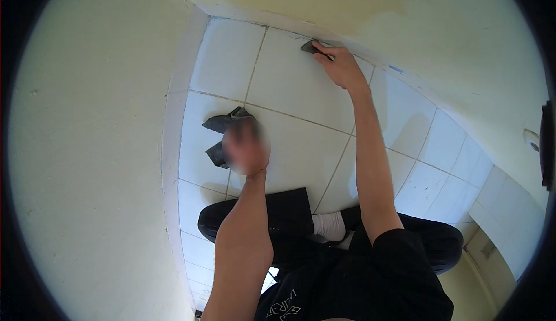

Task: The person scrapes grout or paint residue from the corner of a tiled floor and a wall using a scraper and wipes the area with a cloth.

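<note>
My right hand (pixel 343 68) reaches to the far edge of the white tiled floor (pixel 301 89). Its fingers close around a small putty knife (pixel 310 47) with a dark, wide blade, which lies close to the joint between floor and wall. Nearer to me on the left, my left hand (pixel 248 153) is over the tiles, its fingers blurred. A crumpled dark grey cloth (pixel 218 123) sticks out from it in two stiff-looking flaps; it seems to be gripped in that hand, though the blur hides how.
A cream wall (pixel 92 130) rises close on my left, and another wall (pixel 370 2) stands ahead, stained yellowish. Pale skirting (pixel 171 141) runs along the floor's edges. My folded legs (pixel 260 211) in black trousers rest on the tiles. A round fixture (pixel 531 140) is at the far right.
</note>
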A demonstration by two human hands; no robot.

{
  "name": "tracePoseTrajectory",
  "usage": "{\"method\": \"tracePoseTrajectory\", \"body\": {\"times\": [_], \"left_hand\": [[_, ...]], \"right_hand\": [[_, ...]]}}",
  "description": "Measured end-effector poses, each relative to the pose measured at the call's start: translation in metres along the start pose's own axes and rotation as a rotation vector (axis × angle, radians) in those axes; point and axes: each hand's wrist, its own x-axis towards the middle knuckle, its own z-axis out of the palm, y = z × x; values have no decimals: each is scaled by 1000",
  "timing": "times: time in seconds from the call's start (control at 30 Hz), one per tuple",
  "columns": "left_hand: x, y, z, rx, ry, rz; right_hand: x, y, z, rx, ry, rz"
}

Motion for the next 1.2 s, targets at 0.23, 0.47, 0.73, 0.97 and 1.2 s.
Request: {"method": "tracePoseTrajectory", "body": {"times": [0.23, 0.47, 0.73, 0.97, 1.2], "left_hand": [[-3, -3, 2, 10, 42, 27], [-4, 3, 2, -9, 4, -2], [-2, 1, 1, 5, 28, 1], [-3, 3, 6, -5, 81, 30], [0, -7, 1, 21, 42, 10]], "right_hand": [[6, 8, 12, 33, -16, -67], [5, 2, 1, 92, -36, -58], [1, -8, 13, 168, -54, -28], [45, -51, 62, 174, -58, -132], [12, 23, 17, 84, 45, -145]]}}
